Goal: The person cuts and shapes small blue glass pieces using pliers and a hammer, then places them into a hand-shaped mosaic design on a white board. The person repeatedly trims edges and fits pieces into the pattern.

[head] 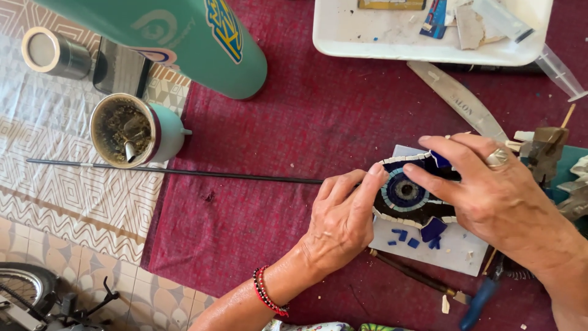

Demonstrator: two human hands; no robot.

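Pressing on an eye-shaped mosaic piece [407, 195], both hands keep their fingers loosely spread and flat rather than gripping: the left hand [340, 222] touches its left tip, the right hand [490, 193], wearing one ring [497, 158], covers its right side. The mosaic lies on one white tile [450, 248] with about five loose blue chips [414, 239], on a maroon cloth [294, 153]. Farther out stand one green bottle [190, 37], one mate cup [136, 130] and one white tray [392, 37].

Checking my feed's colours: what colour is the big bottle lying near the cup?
Teal green, with a blue-and-yellow sticker: the bottle, clearest in the head view.
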